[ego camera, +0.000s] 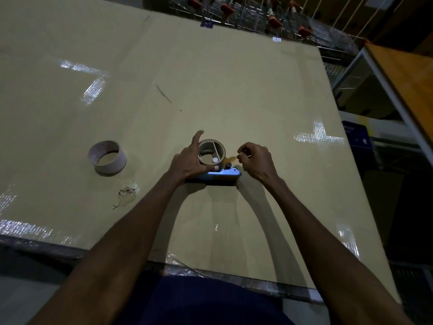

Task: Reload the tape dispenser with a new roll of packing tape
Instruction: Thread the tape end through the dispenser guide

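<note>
left hand point(191, 158): holds the tape roll point(211, 151) on the blue dispenser point(216, 175)
right hand point(256, 159): pinches the tape end point(232, 158)
second roll point(107, 157): near the table's point(210, 78) left edge

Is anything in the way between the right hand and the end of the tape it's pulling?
No, nothing visible is. The right hand already pinches the tape end, drawn off the roll on the blue dispenser. The left hand holds the roll's other side. The spare roll lies far left.
</note>
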Available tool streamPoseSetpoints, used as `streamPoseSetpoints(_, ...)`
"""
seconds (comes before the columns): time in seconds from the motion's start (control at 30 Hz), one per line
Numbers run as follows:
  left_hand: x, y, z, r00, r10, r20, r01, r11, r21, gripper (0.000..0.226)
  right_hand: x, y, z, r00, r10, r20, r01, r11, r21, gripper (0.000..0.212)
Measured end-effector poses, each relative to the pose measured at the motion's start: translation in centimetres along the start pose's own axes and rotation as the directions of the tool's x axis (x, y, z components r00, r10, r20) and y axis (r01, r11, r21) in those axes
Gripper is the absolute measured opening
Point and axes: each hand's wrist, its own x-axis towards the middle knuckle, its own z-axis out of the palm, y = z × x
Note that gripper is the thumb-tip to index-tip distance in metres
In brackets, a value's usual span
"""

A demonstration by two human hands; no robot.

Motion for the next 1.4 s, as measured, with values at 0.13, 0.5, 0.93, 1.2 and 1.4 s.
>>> streamPoseSetpoints(0.13,0.4,-0.2,0.0,0.999,0.022,0.039,-0.027,0.992,0.12,0.109,0.6,-0.3,-0.6,0.995,0.065,0.078,-0.073,0.991,0.11,0.03)
streamPoseSetpoints(0.5,0.0,-0.7,0.2,0.999,0.049,0.003,-0.049,0.995,0.083,0.096,1.9,-1.9,-0.4,0.906,0.19,0.379,-0.282,0.937,0.204,0.01)
streamPoseSetpoints(0.93,-0.1,-1.0,0.3,0.997,0.075,0.012,-0.075,0.997,0.035,0.097,1.8,-0.9,0.4,0.929,-0.025,0.37,0.02,1.0,0.017,0.015)
streamPoseSetpoints(1.2,-0.8,-0.9,0.1,0.988,0.155,-0.01,-0.155,0.987,-0.042,0.098,1.2,-0.9,0.2,0.912,-0.307,0.272,0.379,0.885,-0.271,0.037)
streamPoseSetpoints(1.4,-1.0,-0.6,-0.1,0.978,0.182,-0.105,-0.185,0.983,-0.022,0.095,1.5,-1.9,-0.1,0.935,-0.229,0.272,0.3,0.919,-0.257,0.033)
